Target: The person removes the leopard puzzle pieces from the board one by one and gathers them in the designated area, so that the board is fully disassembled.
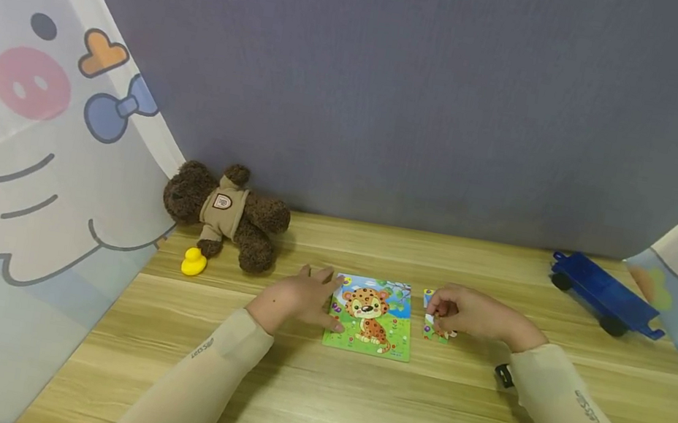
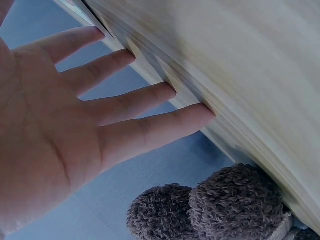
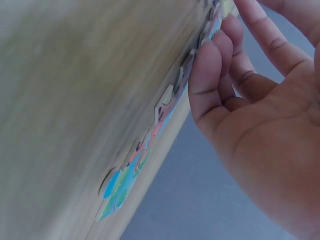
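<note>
We record 1 grey wall (image 1: 396, 102) at the back and 1 wooden table (image 1: 359, 422) before it. On the table: 1 brown teddy bear (image 1: 228, 216), lying at the left rear, in a beige shirt; 1 blue toy cart (image 1: 606, 291) at the right rear, 2 black wheels visible.

Hands: 2, both in beige sleeves. We see the left hand (image 1: 301, 302) spread wide, thumb and forefinger reaching the left edge of 1 square leopard picture (image 1: 370, 316), which lies flat mid-table. The right hand (image 1: 472, 314) has its fingers curled in close over a group of puzzle pieces (image 1: 434, 332), just right of the picture; it covers so much that we cannot count them or tell whether one is pinched.

Smallest items: 1 yellow duck (image 1: 194, 262) near the bear, and 1 black object (image 1: 504, 375) beside the right sleeve.
</note>
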